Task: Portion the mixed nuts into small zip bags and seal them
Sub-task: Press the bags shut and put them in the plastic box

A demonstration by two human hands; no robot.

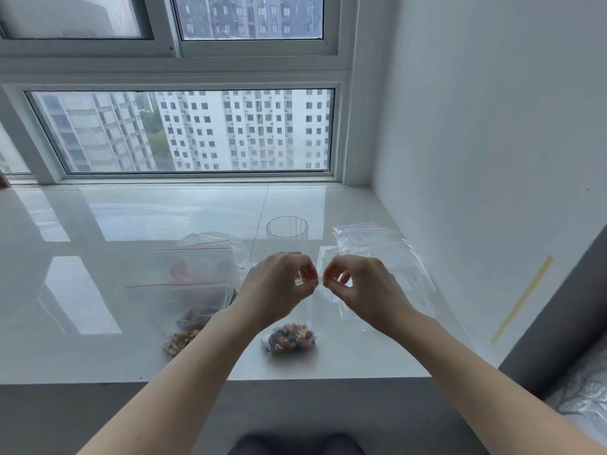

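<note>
A small clear zip bag [315, 310] stands upright on the white sill, with mixed nuts [290, 336] piled in its bottom. My left hand [279, 284] and my right hand [358, 284] both pinch its top zip edge, fingertips almost meeting in the middle. To the left lie larger clear bags with red zip lines [187, 284], holding more mixed nuts [185, 333] at their near end. Several empty small zip bags [377, 247] lie flat behind my right hand.
A clear ribbed glass [286, 228] stands behind my hands. The sill [98, 323] ends in a front edge just below the nuts. A white wall with a strip of yellow tape [522, 300] closes the right side; a window runs along the back.
</note>
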